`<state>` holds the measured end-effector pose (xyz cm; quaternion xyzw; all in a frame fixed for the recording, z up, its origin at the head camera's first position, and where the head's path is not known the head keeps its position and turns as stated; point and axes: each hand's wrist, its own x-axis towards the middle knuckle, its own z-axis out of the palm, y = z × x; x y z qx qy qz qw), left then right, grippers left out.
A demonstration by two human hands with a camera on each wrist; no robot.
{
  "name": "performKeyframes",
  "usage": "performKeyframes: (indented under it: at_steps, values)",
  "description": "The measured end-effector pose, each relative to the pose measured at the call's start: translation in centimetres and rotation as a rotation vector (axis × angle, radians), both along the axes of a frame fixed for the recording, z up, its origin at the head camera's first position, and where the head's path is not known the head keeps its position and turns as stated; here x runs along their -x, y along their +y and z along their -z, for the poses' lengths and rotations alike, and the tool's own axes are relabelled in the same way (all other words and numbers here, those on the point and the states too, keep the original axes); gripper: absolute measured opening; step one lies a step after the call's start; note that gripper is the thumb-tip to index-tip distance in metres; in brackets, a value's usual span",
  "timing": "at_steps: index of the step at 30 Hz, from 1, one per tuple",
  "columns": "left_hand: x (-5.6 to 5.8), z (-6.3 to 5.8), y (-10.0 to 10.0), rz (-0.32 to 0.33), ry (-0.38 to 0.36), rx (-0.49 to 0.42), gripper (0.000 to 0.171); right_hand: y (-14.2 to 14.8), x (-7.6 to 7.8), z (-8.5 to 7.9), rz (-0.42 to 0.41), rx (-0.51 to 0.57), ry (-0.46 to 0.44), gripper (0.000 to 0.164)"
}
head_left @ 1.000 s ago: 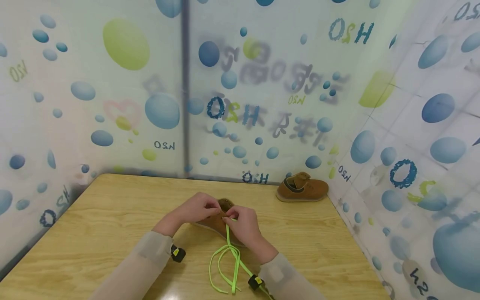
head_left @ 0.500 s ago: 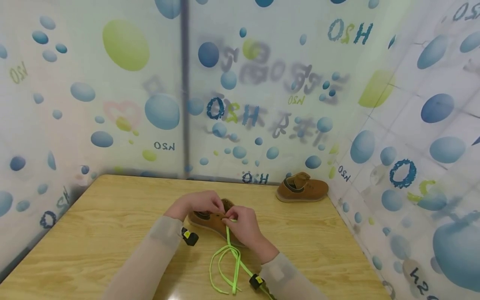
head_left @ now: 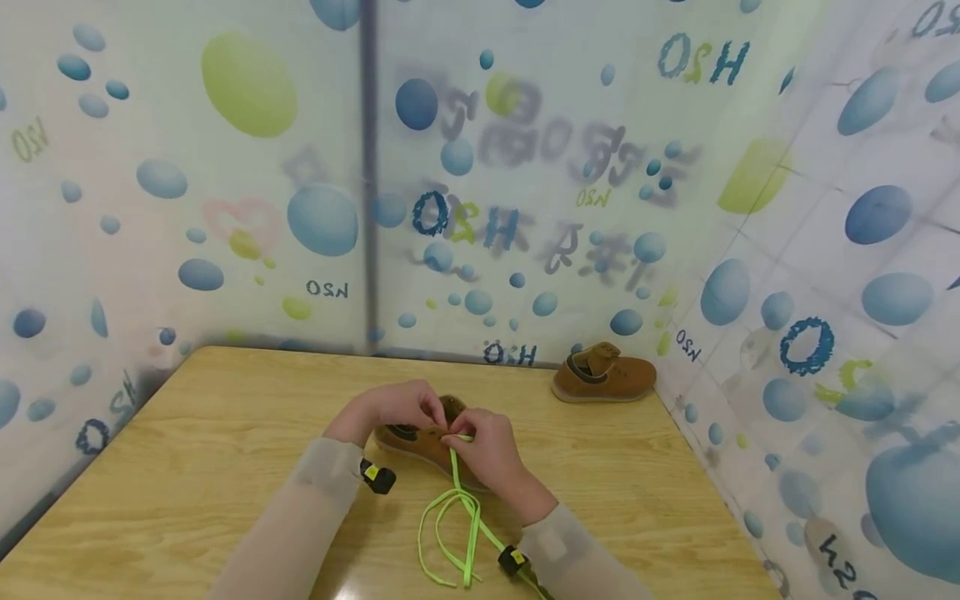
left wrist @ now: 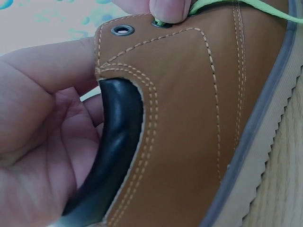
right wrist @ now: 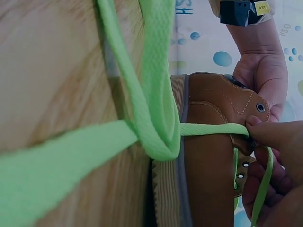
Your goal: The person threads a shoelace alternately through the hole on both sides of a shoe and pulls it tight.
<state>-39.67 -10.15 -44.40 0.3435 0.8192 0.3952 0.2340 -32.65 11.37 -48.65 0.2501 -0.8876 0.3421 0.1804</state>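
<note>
Compared with one second ago, the left hand [head_left: 405,406] has shifted toward the right hand [head_left: 487,446], so more of the heel and opening of the brown shoe [head_left: 423,450] shows, while the right hand has hardly moved. Both hands now meet over the eyelets, which I take to mean that the left steadies the leather while the right deals with the lacing. That shoe lies on the desk [head_left: 247,433] between the two arms. Seen from the left wrist, the left hand's fingers curl round behind the edge of the eyelet flap [left wrist: 142,52], gripping it beside the dark collar [left wrist: 125,123]. With its thumb and fingers the right hand pinches the green lace [right wrist: 158,61]; the thumb sits right at an eyelet, just beside a bare end eyelet [left wrist: 122,34] with no lace in it. One strand runs from there across the shoe's side, another hangs over the right fingers, and the rest lies looped on the desk. How far the tip has gone through is hidden under the thumb, so I judge this hole to be in hand but cannot call it finished. Well apart, near the desk's far right corner, the second shoe [head_left: 626,379] sits unchanged, with no lace visible.
</note>
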Motion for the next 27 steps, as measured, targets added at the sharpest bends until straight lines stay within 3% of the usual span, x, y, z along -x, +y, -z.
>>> performKeyframes:
  at_steps: [9, 13, 20, 24, 27]
  values:
    - [-0.2, 0.14, -0.12, -0.003, 0.002, -0.038, 0.027, 0.3, 0.15, -0.18, 0.001, -0.024, 0.031, 0.018]
    - [-0.1, 0.43, -0.21, -0.007, 0.007, -0.058, 0.024, 0.38, 0.26, 0.06, 0.042, -0.063, 0.069, 0.025]
    - [-0.08, 0.51, -0.18, -0.036, 0.019, -0.081, 0.022, 0.47, 0.05, -0.17, 0.177, -0.215, 0.208, 0.055]
    - [-0.07, 0.65, -0.12, -0.045, 0.029, -0.086, 0.019, 0.46, -0.33, -0.62, 0.231, -0.345, 0.217, 0.06]
    - [-0.1, 0.69, -0.13, -0.049, 0.033, -0.089, 0.019, 0.48, -0.51, -0.89, 0.233, -0.394, 0.175, 0.055]
